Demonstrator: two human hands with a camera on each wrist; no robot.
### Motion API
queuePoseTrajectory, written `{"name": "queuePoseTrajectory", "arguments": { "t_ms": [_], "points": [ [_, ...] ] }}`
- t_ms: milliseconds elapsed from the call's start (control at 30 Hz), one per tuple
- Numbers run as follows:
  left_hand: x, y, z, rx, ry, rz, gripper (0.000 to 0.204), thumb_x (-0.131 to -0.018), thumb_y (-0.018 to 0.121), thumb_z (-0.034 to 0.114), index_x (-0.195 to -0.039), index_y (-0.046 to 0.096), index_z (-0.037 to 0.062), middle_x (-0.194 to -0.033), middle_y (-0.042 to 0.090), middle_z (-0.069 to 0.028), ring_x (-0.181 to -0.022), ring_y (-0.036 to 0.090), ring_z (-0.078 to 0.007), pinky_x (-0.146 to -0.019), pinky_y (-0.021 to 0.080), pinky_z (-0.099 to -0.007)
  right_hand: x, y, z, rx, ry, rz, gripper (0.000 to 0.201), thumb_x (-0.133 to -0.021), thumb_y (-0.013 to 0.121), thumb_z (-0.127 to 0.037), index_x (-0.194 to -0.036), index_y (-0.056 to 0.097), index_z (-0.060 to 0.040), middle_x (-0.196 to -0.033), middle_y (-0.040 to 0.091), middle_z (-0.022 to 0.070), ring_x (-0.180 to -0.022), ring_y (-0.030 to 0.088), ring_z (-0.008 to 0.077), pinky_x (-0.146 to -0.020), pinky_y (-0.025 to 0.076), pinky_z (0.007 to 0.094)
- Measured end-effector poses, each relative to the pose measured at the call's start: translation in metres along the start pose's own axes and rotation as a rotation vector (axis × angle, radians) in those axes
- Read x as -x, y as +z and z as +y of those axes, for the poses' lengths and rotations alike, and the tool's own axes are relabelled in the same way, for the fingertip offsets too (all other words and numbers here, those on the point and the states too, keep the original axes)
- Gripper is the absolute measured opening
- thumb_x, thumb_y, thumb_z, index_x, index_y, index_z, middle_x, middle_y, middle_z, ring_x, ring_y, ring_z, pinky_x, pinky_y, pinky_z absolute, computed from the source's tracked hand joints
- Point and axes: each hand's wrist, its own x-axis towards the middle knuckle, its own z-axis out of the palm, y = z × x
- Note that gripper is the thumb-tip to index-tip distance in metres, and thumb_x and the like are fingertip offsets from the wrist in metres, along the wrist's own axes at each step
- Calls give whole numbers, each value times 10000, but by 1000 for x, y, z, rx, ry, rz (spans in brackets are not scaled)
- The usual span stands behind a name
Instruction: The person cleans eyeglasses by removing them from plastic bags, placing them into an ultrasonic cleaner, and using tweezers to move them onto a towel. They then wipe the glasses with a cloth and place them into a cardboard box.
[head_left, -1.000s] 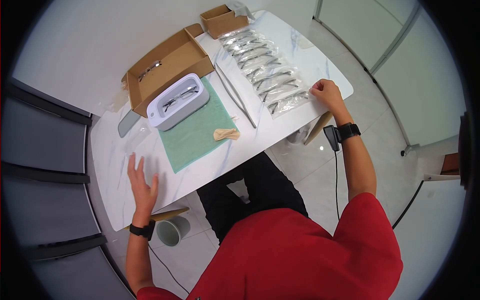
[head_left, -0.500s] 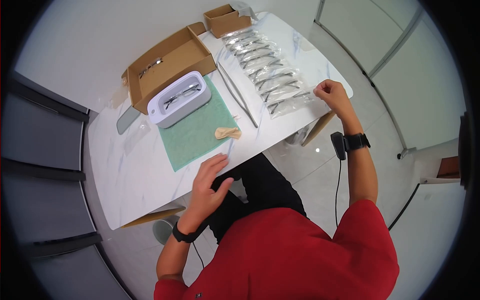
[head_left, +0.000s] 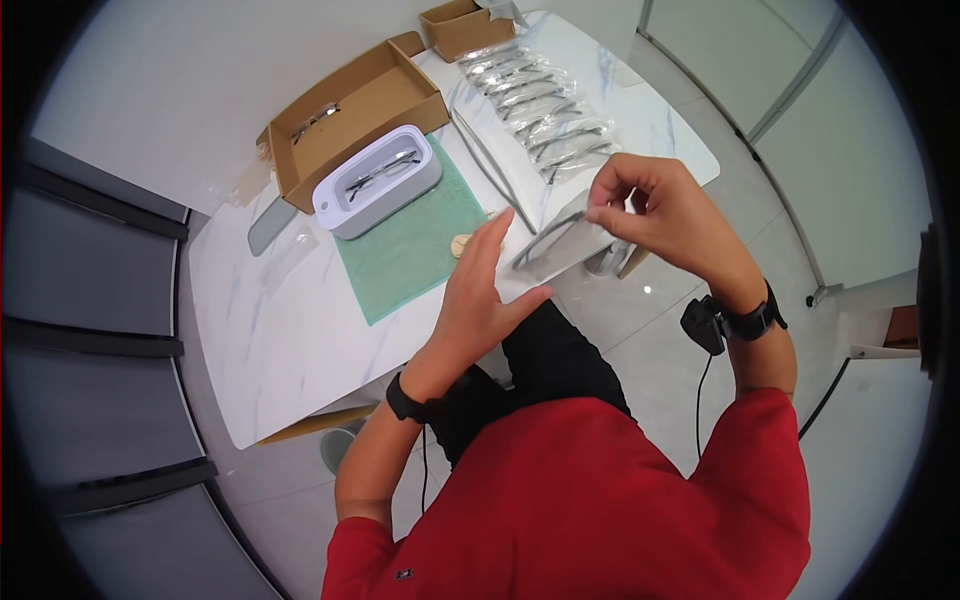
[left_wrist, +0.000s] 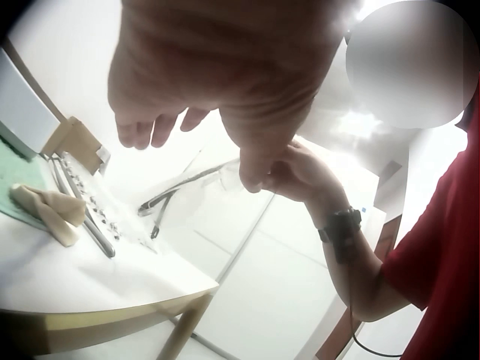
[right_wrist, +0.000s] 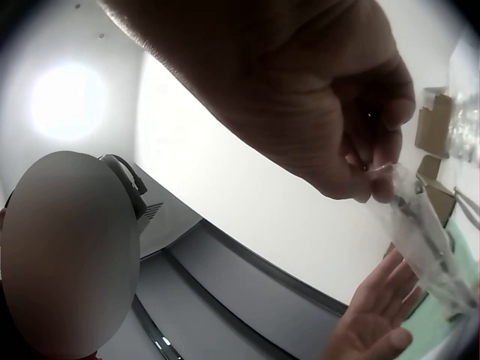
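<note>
In the head view my right hand (head_left: 665, 215) pinches the end of a clear plastic bag with a pair of glasses (head_left: 555, 240) inside. The bag hangs over the table's front edge, blurred by motion. Through the plastic, the right wrist view shows the dark glasses (right_wrist: 424, 221) lengthwise below the thumb and fingertips. My left hand (head_left: 475, 305) is held with fingers straight and thumb spread, close to the bag's left side and holding nothing. More bagged glasses (head_left: 555, 120) lie in a row at the table's back right.
A lilac oblong tub (head_left: 390, 200) with glasses in it stands on a green cloth (head_left: 400, 265). Behind it is a cardboard tray (head_left: 365, 140) holding another pair. A long grey tool (head_left: 490, 165), a beige scrap (head_left: 460, 246), a phone-like slab (head_left: 270, 228) and a small carton (head_left: 465, 38) are also on the table.
My right hand has lifted the nearest bagged glasses off the row and brought them left toward me. From the table's left side, my left hand has moved right, up to the bag.
</note>
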Motion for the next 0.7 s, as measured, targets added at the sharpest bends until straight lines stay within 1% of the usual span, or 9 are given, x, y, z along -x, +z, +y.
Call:
{"name": "queuePoseTrajectory", "arguments": {
  "t_ms": [67,133,167,300,400,433,533,633,700],
  "points": [
    [4,-1,-7,124,-113,-96,655,-849,839,132,-1419,545,0,-1281,684,-141,-1166,653,-254,-1016,504,-365,-2,8,-2,-67,-5,-62,111,-867,762,-85,-869,673,-20,-774,638,15,-767,599,98,-654,473,274],
    [11,-5,-21,267,-267,-259,571,-879,821,129,-1378,582,-9,-1154,735,-85,-1052,681,-180,-949,530,-322,-8,12,6,-143,-14,-151,143,-888,759,-79,-1000,686,-28,-845,667,-6,-794,612,71,-683,482,242],
    [16,-4,-21,290,-257,-216,425,-925,784,115,-1297,628,-19,-1055,736,-37,-962,664,-98,-880,532,-270,-10,15,8,-214,-16,-188,167,-897,751,-66,-1045,683,-31,-876,679,-14,-799,613,59,-688,482,228],
    [27,-11,-26,570,-445,-187,349,-951,760,112,-1246,633,-24,-1051,720,-41,-941,648,-79,-861,524,-254,-17,20,13,-428,-7,-269,275,-928,714,-46,-1193,648,-14,-932,706,3,-830,635,54,-716,501,216],
    [31,-16,-24,711,-491,-159,307,-954,757,125,-1205,649,-15,-998,709,-20,-896,616,-59,-826,505,-237,-22,14,7,-448,172,-243,297,-936,698,-34,-1224,630,-9,-946,713,15,-851,640,56,-737,504,220],
    [32,-17,-25,714,-492,-168,307,-958,753,121,-1210,644,-16,-1001,709,-19,-896,614,-57,-825,503,-234,-23,15,11,-442,167,-216,226,-944,701,-41,-1165,667,-12,-920,701,5,-838,622,55,-751,490,218],
    [33,-19,-23,723,-510,-181,302,-962,746,115,-1213,640,-16,-1002,707,-16,-890,612,-53,-821,498,-228,-26,20,31,-386,89,-288,124,-942,710,-44,-1062,705,-11,-939,685,1,-837,600,70,-749,473,229],
    [35,-18,-23,729,-511,-186,297,-961,747,119,-1206,644,-12,-1002,705,-16,-886,611,-52,-815,493,-225,-23,21,35,-230,15,-315,53,-938,720,-42,-978,738,-12,-978,671,9,-846,583,85,-746,466,243],
    [37,-17,-26,697,-498,-205,294,-967,738,115,-1209,636,-18,-1022,702,-21,-905,623,-56,-829,504,-231,-24,23,36,-201,-63,-325,86,-932,725,-37,-1010,758,-21,-1000,667,19,-863,587,98,-760,474,258]
  ]
}}
